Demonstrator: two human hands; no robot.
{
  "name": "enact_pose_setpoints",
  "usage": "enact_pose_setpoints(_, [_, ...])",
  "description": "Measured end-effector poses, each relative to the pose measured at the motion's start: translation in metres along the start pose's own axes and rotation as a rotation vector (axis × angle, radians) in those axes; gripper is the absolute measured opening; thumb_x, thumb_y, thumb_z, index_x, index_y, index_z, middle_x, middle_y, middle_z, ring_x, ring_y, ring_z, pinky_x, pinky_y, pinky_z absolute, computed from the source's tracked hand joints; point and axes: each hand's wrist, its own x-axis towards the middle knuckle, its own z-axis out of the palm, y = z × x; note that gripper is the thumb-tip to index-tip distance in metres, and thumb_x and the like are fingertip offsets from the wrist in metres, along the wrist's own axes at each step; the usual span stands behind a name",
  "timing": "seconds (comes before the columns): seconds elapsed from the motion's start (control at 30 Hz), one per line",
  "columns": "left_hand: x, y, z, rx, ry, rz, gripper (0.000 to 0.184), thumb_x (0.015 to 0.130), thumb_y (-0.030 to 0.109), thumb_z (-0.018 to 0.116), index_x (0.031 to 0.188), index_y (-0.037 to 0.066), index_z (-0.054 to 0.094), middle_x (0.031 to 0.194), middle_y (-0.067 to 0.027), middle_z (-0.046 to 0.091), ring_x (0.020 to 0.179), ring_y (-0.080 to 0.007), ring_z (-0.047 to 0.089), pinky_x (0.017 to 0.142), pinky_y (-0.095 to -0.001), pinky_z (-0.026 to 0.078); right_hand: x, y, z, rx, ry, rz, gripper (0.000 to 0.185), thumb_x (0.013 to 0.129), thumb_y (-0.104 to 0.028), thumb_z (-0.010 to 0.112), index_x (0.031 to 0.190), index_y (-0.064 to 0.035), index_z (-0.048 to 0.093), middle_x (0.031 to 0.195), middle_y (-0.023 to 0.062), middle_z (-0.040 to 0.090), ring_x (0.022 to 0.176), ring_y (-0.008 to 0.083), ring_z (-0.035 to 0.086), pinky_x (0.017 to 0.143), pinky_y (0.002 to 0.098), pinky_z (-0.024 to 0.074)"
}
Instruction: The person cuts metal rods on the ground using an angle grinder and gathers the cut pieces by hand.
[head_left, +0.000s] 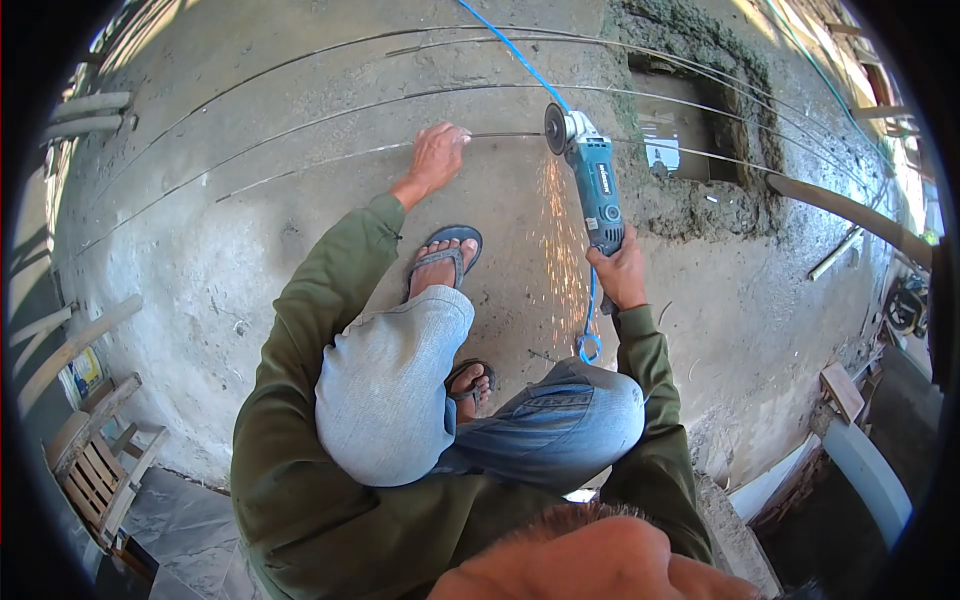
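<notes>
My right hand (618,270) is wrapped round the rear of a teal angle grinder (597,182), below its label. The grinder's disc (555,129) meets a thin steel rod (500,135), and orange sparks (560,250) stream down toward me. My left hand (438,155) is closed round the same rod, to the left of the disc. More long thin rods (350,107) lie across the floor beyond my hands. A blue cord (515,50) runs behind the grinder, and a blue loop (588,347) lies near my knee.
My sandalled feet (445,255) are close beneath the work. A rectangular pit (690,95) with rough wet mortar edges opens at upper right. Beside it, a wooden pole (850,212) reaches over the concrete floor (270,230). A wooden chair (100,475) stands at lower left.
</notes>
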Motion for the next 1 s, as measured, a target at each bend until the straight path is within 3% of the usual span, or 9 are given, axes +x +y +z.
enact_pose_setpoints(0.57, [-0.004,0.005,-0.001,-0.020,0.013,0.018,0.015,0.088,0.016,0.058,0.095,0.006,0.067,0.091,-0.0099,0.062,0.090,-0.0297,0.059,0.077,-0.0416,0.042,0.000,-0.004,-0.001,-0.002,0.019,-0.006,0.054,0.067,-0.021,0.071,0.112,0.0037,0.052,0.081,0.0208,0.064,0.071,0.0338,0.063,0.068,0.0406,0.0499])
enact_pose_setpoints(1.0, [-0.004,0.002,0.002,-0.030,0.020,0.008,0.016,0.088,0.017,0.058,0.095,0.006,0.067,0.091,-0.0107,0.062,0.090,-0.0303,0.059,0.077,-0.0419,0.042,-0.003,-0.007,-0.002,0.019,0.038,-0.004,0.048,0.068,-0.021,0.071,0.104,0.0027,0.054,0.077,0.0186,0.063,0.068,0.0309,0.062,0.067,0.0401,0.0490])
